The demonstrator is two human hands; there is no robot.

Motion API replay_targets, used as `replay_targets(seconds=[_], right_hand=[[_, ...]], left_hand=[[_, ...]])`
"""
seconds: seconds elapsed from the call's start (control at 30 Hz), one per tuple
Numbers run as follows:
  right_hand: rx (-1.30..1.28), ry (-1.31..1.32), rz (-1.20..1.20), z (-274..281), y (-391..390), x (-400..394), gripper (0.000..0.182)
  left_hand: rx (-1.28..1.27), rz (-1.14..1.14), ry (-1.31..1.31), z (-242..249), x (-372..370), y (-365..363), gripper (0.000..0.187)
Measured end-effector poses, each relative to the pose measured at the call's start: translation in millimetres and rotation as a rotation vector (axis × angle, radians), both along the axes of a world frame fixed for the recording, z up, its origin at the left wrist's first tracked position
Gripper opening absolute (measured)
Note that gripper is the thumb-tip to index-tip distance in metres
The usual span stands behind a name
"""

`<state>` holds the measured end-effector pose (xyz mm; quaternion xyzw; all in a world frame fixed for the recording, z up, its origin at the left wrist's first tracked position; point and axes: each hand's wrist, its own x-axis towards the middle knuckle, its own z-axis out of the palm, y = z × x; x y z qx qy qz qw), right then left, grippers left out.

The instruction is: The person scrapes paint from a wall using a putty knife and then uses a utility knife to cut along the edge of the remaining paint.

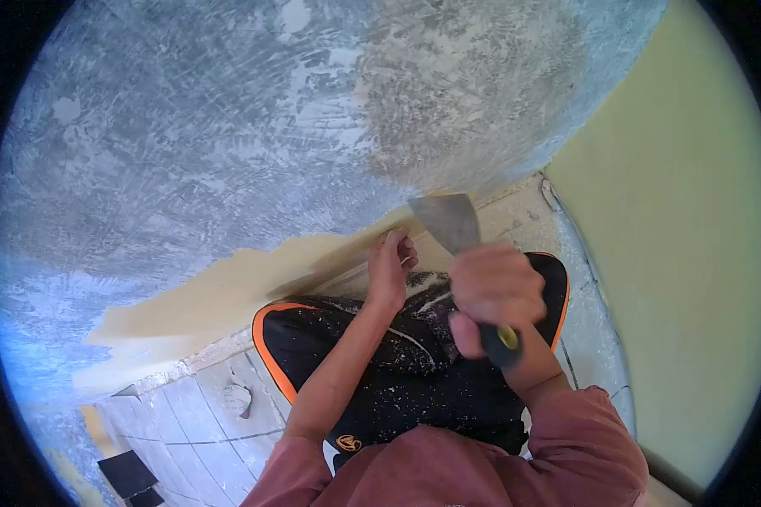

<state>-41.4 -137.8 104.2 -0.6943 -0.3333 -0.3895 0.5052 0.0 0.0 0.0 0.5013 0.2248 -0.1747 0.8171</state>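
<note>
My right hand (496,291) is wrapped round the dark handle of a putty knife (452,221), whose wide metal blade points up and left, its edge at the lower part of the patchy grey wall (211,144). The hand is slightly blurred. To its left, my left hand (391,266) is close to the bare beige strip (228,283) at the foot of the wall, its fingers curled. Whether those fingers hold anything is too small to make out.
Black trousers with orange trim, dotted with white flakes, cover my bent legs. A pale green wall (676,203) rises at the right. Dusty floor tiles (199,410) bear a loose flake (238,400) at lower left, near a dark square piece (128,474).
</note>
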Motion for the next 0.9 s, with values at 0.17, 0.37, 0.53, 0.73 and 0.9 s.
replay_targets(seconds=[0.17,0.37,0.53,0.73,0.9], right_hand=[[0.119,-0.082,0.147,-7.1,2.3,10.6,0.013],[0.197,-0.234,0.298,13.2,-0.8,0.2,0.013],[0.135,-0.157,0.193,16.8,-7.6,-5.9,0.014],[0.131,-0.103,0.167,1.7,4.8,6.8,0.014],[0.262,-0.111,0.253,18.8,-4.6,-11.9,0.013]], left_hand=[[-0.079,0.002,0.011,2.7,-7.7,-9.2,0.009],[-0.052,0.015,0.011,-0.4,-2.9,-1.4,0.009],[-0.025,0.006,0.005,-3.2,-6.7,-4.7,0.009],[-0.022,-0.002,0.013,-0.4,-4.4,-7.0,0.009],[-0.028,0.029,-0.001,-3.3,-4.0,-3.4,0.009]])
